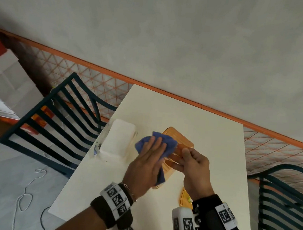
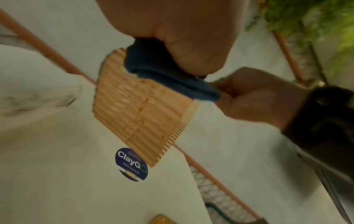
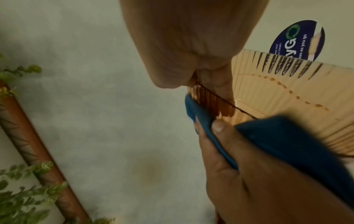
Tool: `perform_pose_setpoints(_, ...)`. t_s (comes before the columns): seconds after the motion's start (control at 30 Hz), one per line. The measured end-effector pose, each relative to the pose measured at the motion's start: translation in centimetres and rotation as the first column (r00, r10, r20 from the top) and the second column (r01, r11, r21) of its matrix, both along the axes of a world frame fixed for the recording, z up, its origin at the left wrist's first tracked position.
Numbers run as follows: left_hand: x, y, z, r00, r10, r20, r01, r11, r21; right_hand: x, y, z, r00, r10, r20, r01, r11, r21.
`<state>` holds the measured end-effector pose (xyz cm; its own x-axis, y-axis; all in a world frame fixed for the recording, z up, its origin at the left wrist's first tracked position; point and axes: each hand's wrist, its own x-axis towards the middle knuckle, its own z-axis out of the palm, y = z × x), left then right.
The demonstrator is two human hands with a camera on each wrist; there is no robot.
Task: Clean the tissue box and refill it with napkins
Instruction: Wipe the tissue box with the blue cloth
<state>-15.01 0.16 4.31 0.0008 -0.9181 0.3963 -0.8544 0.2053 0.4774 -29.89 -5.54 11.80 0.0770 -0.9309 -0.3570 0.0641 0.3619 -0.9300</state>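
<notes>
Nearest to us, at the worktop's [image 1: 92,179] near edge, we see both wrists in marker bands, and beside our right wrist an orange piece [image 1: 186,198] lies flat on the worktop, mostly hidden. Just beyond it we hold the tissue box [image 1: 178,143], a slatted bamboo box, lifted off the worktop and tilted, over the middle of the surface. Our right hand [image 1: 195,170] grips it by one edge, thumb on the outer face and fingers curled round to the other side; the right wrist view shows the thumb pressed against the slats. Our left hand [image 1: 147,161] lies flat on a blue cloth [image 1: 166,143], fingers straight and close together, pressing the cloth against the box's side; the left wrist view shows the cloth [image 2: 153,66] folded between palm and slats. In that same view a round blue sticker [image 2: 132,165] reading "ClayGo" sits on the worktop under the box. Farther on, toward the worktop's left edge, a white stack of napkins [image 1: 117,139] rests in clear wrapping, just beside the cloth but apart from the box. Past the left edge a dark slatted chair [image 1: 57,119] stands on the floor, and another [image 1: 281,201] stands off the right edge. Beyond the far edge runs an orange-railed mesh fence [image 1: 100,70] against a grey wall.
</notes>
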Motion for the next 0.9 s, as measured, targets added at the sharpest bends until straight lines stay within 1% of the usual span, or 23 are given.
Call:
perform_pose_setpoints(0.03, 0.4, -0.1, 0.2, 0.995, 0.094, -0.043, -0.093, 0.995, 0.035, 0.1, 0.1, -0.1, 1.0, -0.019, 0.016, 0.019, 1.0, 0.021)
perform_pose_setpoints(0.07, 0.0, -0.1, 0.6, 0.99, 0.129, -0.064, -0.125, 0.99, 0.07, 0.2, 0.2, -0.1, 0.999, -0.038, 0.024, 0.037, 0.999, 0.035)
perform_pose_setpoints(0.1, -0.8, 0.3, 1.1, 0.995, 0.098, -0.025, -0.096, 0.993, 0.065, 0.3, 0.2, -0.1, 0.998, -0.055, 0.022, 0.054, 0.998, 0.04)
perform_pose_setpoints(0.17, -2.6, 1.4, 1.0, 0.984, -0.06, 0.166, 0.064, 0.998, -0.019, 0.1, 0.0, -0.2, 0.995, -0.095, 0.014, 0.094, 0.995, 0.04)
perform_pose_setpoints(0.2, -2.4, 1.7, 1.1, 0.972, -0.123, 0.198, 0.133, 0.99, -0.039, -0.1, 0.0, -0.1, 0.993, -0.113, 0.018, 0.112, 0.992, 0.049)
perform_pose_setpoints(0.23, -1.6, 1.7, 1.0, 0.968, -0.134, 0.213, 0.145, 0.989, -0.038, -0.3, 0.0, 0.0, 0.992, -0.121, 0.028, 0.119, 0.991, 0.062)
perform_pose_setpoints(0.27, -0.9, 1.6, 1.0, 0.977, -0.091, 0.191, 0.1, 0.994, -0.038, -0.4, 0.2, 0.1, 0.992, -0.119, 0.04, 0.116, 0.991, 0.07)
perform_pose_setpoints(0.33, -0.2, 1.7, 1.2, 0.996, 0.076, 0.057, -0.075, 0.997, -0.015, -0.5, 0.6, 0.4, 0.992, -0.112, 0.052, 0.108, 0.991, 0.078)
perform_pose_setpoints(0.37, -0.6, 2.0, 1.3, 0.994, 0.097, 0.041, -0.098, 0.995, 0.006, -0.4, 0.7, 0.4, 0.992, -0.116, 0.057, 0.111, 0.991, 0.08)
perform_pose_setpoints(0.4, -1.5, 2.4, 1.2, 0.997, 0.05, 0.061, -0.051, 0.999, 0.01, -0.4, 0.8, 0.4, 0.99, -0.126, 0.063, 0.121, 0.989, 0.081)
perform_pose_setpoints(0.47, -2.6, 3.2, 0.6, 0.982, -0.115, 0.152, 0.116, 0.993, 0.006, -0.8, 0.6, 0.4, 0.987, -0.152, 0.053, 0.147, 0.986, 0.081)
perform_pose_setpoints(0.5, -2.0, 3.1, 0.6, 0.979, -0.155, 0.134, 0.152, 0.988, 0.027, -1.0, 0.6, 0.4, 0.987, -0.153, 0.043, 0.149, 0.986, 0.08)
perform_pose_setpoints(0.53, -1.1, 2.7, 0.7, 0.989, -0.132, 0.069, 0.128, 0.99, 0.053, -1.2, 0.6, 0.4, 0.989, -0.141, 0.04, 0.138, 0.988, 0.075)
perform_pose_setpoints(0.57, -0.3, 2.1, 0.6, 0.998, -0.061, -0.004, 0.061, 0.997, 0.056, -1.3, 0.7, 0.4, 0.991, -0.125, 0.039, 0.122, 0.99, 0.067)
perform_pose_setpoints(0.6, 0.2, 1.8, 0.8, 0.999, 0.017, -0.049, -0.013, 0.998, 0.066, -1.3, 0.7, 0.5, 0.993, -0.108, 0.039, 0.106, 0.993, 0.058)
perform_pose_setpoints(0.63, 0.0, 1.9, 1.1, 0.997, 0.044, -0.059, -0.04, 0.997, 0.067, -1.2, 0.7, 0.6, 0.995, -0.096, 0.03, 0.095, 0.994, 0.046)
perform_pose_setpoints(0.67, -0.6, 2.1, 1.4, 1.0, 0.0, 0.0, 0.0, 1.0, 0.031, -1.1, 0.7, 0.6, 0.996, -0.086, 0.012, 0.086, 0.996, 0.027)
perform_pose_setpoints(0.7, -1.4, 2.5, 1.3, 0.992, -0.095, 0.082, 0.095, 0.995, 0.003, -1.2, 0.7, 0.6, 0.997, -0.077, -0.022, 0.077, 0.997, -0.002)
perform_pose_setpoints(0.73, -2.0, 2.8, 1.0, 0.975, -0.183, 0.122, 0.185, 0.983, -0.003, -1.2, 0.7, 0.5, 0.996, -0.064, -0.062, 0.062, 0.997, -0.036)
perform_pose_setpoints(0.77, -1.9, 2.5, 0.8, 0.965, -0.232, 0.118, 0.232, 0.973, 0.012, -1.3, 0.8, 0.5, 0.995, -0.043, -0.095, 0.037, 0.997, -0.064)
perform_pose_setpoints(0.8, -1.4, 1.8, 0.7, 0.967, -0.241, 0.084, 0.24, 0.97, 0.027, -1.4, 0.9, 0.5, 0.994, -0.012, -0.111, 0.003, 0.997, -0.075)
perform_pose_setpoints(0.83, -0.7, 0.8, 0.7, 0.978, -0.208, 0.019, 0.206, 0.977, 0.052, -1.4, 1.1, 0.6, 0.993, 0.027, -0.117, -0.036, 0.997, -0.073)
perform_pose_setpoints(0.9, 0.3, -0.9, 1.1, 0.986, -0.078, -0.146, 0.096, 0.988, 0.12, -1.2, 1.2, 1.0, 0.986, 0.086, -0.145, -0.099, 0.991, -0.085)
